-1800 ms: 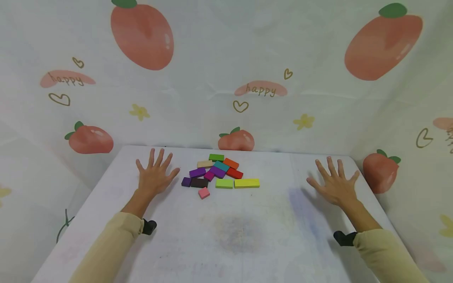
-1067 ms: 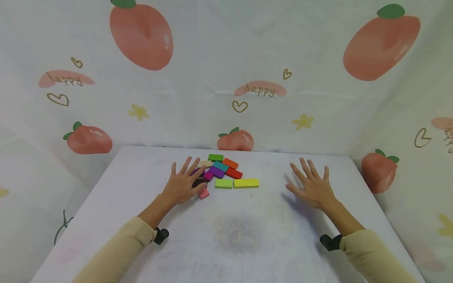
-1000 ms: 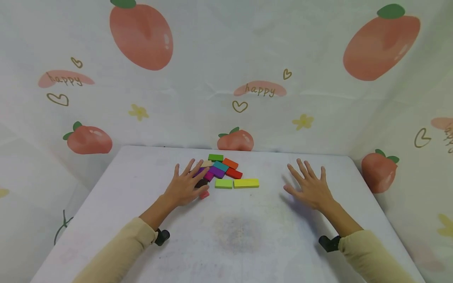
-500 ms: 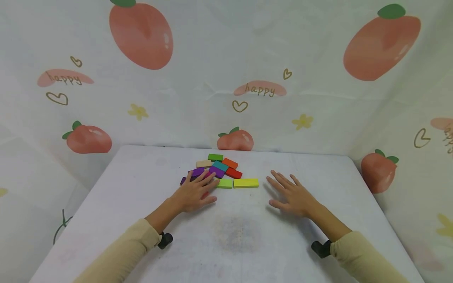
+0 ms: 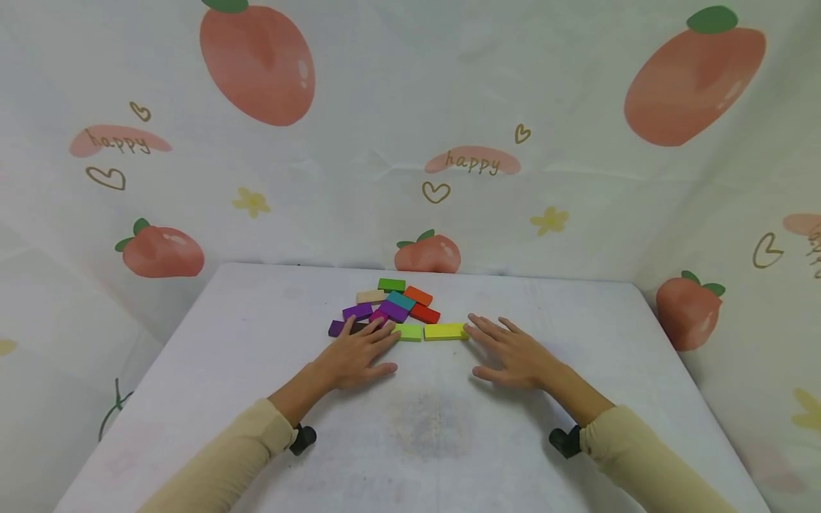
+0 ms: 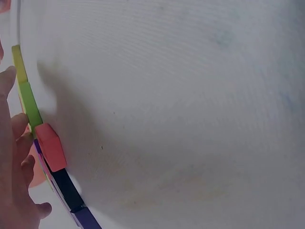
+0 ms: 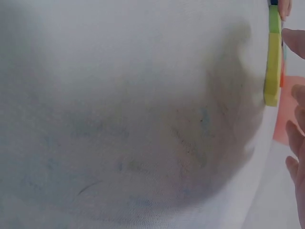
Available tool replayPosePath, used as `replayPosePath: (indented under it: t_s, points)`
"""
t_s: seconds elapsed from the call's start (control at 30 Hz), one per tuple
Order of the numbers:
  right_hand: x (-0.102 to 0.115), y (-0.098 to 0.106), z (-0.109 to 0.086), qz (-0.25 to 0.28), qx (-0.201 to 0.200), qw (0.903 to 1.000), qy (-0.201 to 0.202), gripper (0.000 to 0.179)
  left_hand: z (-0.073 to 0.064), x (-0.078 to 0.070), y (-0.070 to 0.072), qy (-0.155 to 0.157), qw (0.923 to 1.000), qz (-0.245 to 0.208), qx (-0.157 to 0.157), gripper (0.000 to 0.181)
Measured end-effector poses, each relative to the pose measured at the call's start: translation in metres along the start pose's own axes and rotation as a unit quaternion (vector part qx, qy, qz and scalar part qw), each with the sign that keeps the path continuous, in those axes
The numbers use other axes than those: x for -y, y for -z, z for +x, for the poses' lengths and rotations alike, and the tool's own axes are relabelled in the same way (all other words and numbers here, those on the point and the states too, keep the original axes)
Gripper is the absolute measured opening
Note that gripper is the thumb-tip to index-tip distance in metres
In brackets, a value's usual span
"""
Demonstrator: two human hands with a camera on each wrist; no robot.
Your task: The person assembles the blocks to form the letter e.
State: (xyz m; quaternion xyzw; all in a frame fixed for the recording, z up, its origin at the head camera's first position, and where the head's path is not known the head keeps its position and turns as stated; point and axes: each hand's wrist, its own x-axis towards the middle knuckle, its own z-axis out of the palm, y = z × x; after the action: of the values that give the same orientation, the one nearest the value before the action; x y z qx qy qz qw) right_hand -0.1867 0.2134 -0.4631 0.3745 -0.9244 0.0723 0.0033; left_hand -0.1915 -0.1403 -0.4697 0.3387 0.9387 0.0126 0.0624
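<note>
My left hand, its fingers spread, hovers at the front left of a group of coloured blocks. In the head view it covers a pink block, which shows in the left wrist view, and part of a black block. Its fingertips reach the left end of a lime green block. Beside that lies a yellow block, with the extended fingers of my right hand right at its right end. Behind these sit purple, teal, red, orange, beige and green blocks.
The blocks lie flat toward the back of a white table. A white curtain printed with fruit hangs behind the table's far edge. A green cord shows beyond the left edge.
Both hands have moved inward from the table's sides: the left rightward over the front left blocks, the right leftward up to the yellow block. The blocks have stayed in place.
</note>
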Motion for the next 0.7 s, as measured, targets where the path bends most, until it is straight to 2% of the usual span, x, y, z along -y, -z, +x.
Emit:
replayPosePath:
  t_s: [0.23,0.53,0.7]
  points:
    - [-0.0002,-0.0041,0.0052,0.004,0.002,0.9999,0.013,0.075,0.0004,-0.0016,0.0024,-0.009,1.0,-0.003,-0.002,0.07]
    - [0.0031,-0.0042,0.0101,0.022,0.03,0.9992,0.017,0.072,0.0035,-0.0054,0.0043,-0.01,0.9997,-0.021,0.007,0.072]
    - [0.0053,-0.004,0.0041,0.008,0.016,0.9992,0.035,0.07,0.0043,-0.0099,0.0032,-0.01,0.9998,-0.018,0.002,0.072]
